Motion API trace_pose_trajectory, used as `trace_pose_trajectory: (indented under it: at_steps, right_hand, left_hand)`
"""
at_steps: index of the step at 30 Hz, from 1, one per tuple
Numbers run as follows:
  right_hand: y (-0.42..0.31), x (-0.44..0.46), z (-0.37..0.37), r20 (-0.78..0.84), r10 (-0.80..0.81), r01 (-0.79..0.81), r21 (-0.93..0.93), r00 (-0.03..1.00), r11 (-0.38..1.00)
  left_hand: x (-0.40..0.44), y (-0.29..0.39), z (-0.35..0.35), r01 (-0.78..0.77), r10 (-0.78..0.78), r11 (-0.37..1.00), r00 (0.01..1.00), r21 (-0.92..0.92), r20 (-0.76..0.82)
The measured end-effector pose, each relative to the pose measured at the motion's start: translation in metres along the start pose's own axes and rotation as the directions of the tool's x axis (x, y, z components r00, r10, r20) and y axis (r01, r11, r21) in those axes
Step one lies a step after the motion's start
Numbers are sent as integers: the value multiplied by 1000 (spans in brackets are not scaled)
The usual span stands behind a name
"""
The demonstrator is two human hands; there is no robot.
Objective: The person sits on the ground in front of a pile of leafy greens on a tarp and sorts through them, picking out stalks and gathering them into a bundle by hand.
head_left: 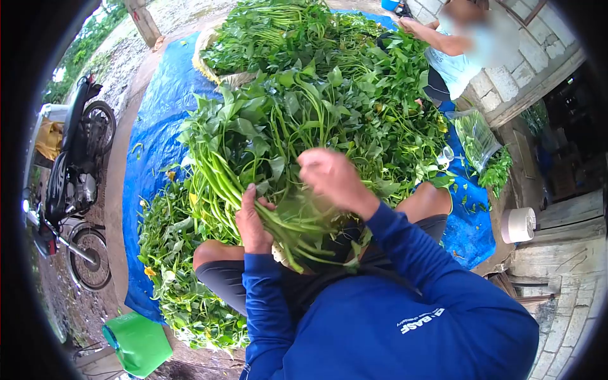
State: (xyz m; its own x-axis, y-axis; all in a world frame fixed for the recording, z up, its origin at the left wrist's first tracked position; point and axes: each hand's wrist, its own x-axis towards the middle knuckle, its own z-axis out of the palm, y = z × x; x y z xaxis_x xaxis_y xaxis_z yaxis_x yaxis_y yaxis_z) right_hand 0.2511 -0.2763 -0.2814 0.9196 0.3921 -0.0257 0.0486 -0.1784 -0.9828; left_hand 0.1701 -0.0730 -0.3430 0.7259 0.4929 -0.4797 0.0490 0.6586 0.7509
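Observation:
A bundle of long green stems (221,180) with leaves lies across my lap, its cut ends pointing down toward my body. Wrapped round the stems is my left hand (254,223), thumb on top. Above and to the right of the stem ends is my right hand (332,177), blurred by motion; its fingers look curled, and whether they hold anything is not clear. A large heap of leafy greens (373,107) spreads in front of me, and more greens (183,278) lie beside my left knee.
A blue tarp (155,114) lies under the greens. At upper right sits another person (453,57). A plastic bag of greens (474,136) and a white container (518,225) are at right. A green container (138,344) stands lower left, a motorcycle (76,171) far left.

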Motion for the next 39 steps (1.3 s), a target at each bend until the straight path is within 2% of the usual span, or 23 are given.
trace_pose_trajectory:
  at_steps: [1, 2, 4, 6, 9, 12, 13, 17, 20, 21, 22, 25, 26, 28, 29, 30, 32, 35, 36, 38, 39]
  right_hand:
    - [12, 21, -19, -176, 61, -84, -130, 982, 988]
    - [59, 50, -33, -280, -160, 42, -386, 946, 921]
    - [109, 79, -44, -267, 6, -122, -419, 964, 900]
    - [121, 90, -30, -335, 71, -255, -546, 940, 798]
    - [125, 100, -22, -426, 26, -307, -608, 904, 732]
    - [118, 111, -37, -418, 107, -330, -510, 902, 794]
    - [113, 113, -43, -443, 89, -327, -498, 892, 803]
    - [97, 118, -74, -440, -90, -100, -391, 893, 915]
    - [51, 112, -91, -425, 33, -77, -87, 905, 993]
    - [44, 113, -99, -395, -29, -1, -77, 918, 997]
    - [25, 106, -101, -371, -9, -24, -83, 929, 996]
    - [-4, 101, -113, -119, 277, -290, -107, 953, 951]
    - [-6, 104, -124, -102, 252, -262, -105, 962, 959]
    - [-29, 100, -140, -193, 120, -94, 142, 974, 985]
    - [-32, 104, -150, -179, 150, -100, 262, 972, 960]
    - [-36, 104, -155, -121, 182, -149, 243, 976, 959]
    - [-47, 104, -161, -134, 143, -110, 228, 981, 967]
    - [-58, 105, -165, -98, 29, 15, 418, 995, 908]
    - [-49, 109, -158, -4, 169, -158, 344, 986, 926]
    - [-42, 110, -161, 120, 267, -293, 402, 956, 867]
    - [-47, 117, -165, 101, 148, -179, 558, 984, 810]
  left_hand:
    - [-1, 5, -1, 12, -12, 1000, 1000, 15, 20]
    - [-3, 8, -2, 22, -24, 999, 999, 32, 42]
    - [-6, 6, 1, 5, -7, 999, 999, 46, 47]
    - [-9, 4, 9, -9, 5, 997, 999, 77, 51]
    - [-17, 0, 16, -25, 17, 982, 999, 187, 45]
    - [-17, -2, 13, -26, 16, 977, 999, 211, 45]
    - [-19, 0, 15, -11, 3, 980, 999, 196, 39]
    - [-12, -3, 11, -14, 3, 968, 999, 251, 41]
    - [-12, -1, 12, 28, -41, 970, 998, 242, 48]
    - [-10, -2, 12, 15, -30, 973, 998, 229, 61]
    - [-9, -2, 12, -1, -17, 971, 997, 241, 73]
    - [-10, -2, 12, -25, -1, 964, 995, 264, 99]
    - [-11, -2, 11, -8, -16, 971, 995, 241, 99]
    - [-11, -2, 12, 15, -32, 985, 995, 171, 93]
    - [-13, -1, 12, 43, -58, 982, 995, 184, 77]
    - [-14, -2, 11, 37, -53, 981, 996, 189, 77]
    - [-12, -2, 11, 14, -31, 982, 996, 188, 88]
    - [-13, -1, 11, 22, -42, 979, 995, 204, 93]
    - [-14, -2, 10, 14, -37, 975, 994, 222, 99]
    - [-13, -2, 12, -11, -18, 971, 993, 241, 115]
    - [-15, -1, 14, -6, -17, 981, 993, 192, 117]
